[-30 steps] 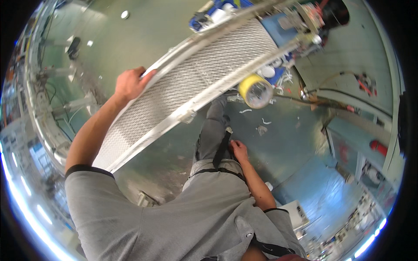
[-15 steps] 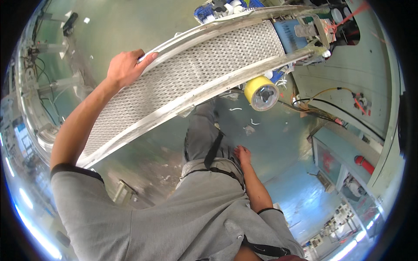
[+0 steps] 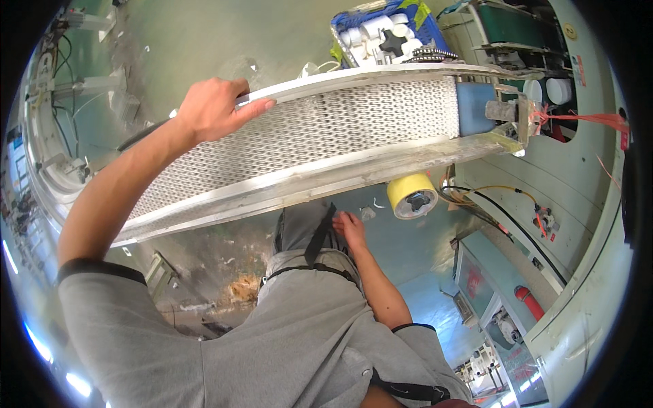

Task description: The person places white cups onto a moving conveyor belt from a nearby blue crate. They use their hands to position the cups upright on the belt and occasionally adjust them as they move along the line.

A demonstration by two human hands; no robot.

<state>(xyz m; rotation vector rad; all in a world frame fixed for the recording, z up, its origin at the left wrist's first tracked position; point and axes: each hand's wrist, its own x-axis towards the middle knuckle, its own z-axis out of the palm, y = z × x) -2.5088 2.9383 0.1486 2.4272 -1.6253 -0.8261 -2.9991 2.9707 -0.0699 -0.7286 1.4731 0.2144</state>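
My left hand [image 3: 216, 110] grips the far metal rail [image 3: 299, 87] of a conveyor. Its fingers are hooked over the outer side and the thumb lies along the inside. Beneath it runs the conveyor's pale, perforated belt [image 3: 306, 122], which stretches from lower left to the blue section [image 3: 476, 109] at the right end. Beside my right thigh hangs my right hand [image 3: 348, 230], its fingers loosely bent, with nothing seen in it. A black strap [image 3: 320, 234] dangles next to that hand.
A blue crate [image 3: 427, 30] of white parts and a black knob stands beyond the conveyor. Under the near rail [image 3: 340, 175] sits a yellow roll [image 3: 410, 194]. Red string [image 3: 578, 117] reaches a large machine housing [image 3: 503, 163] at right. A red extinguisher [image 3: 528, 302] is at lower right.
The view has turned, so the conveyor lies more level and the crate shows more fully. My right hand has come forward, closer to the near rail. My left hand stays on the far rail.
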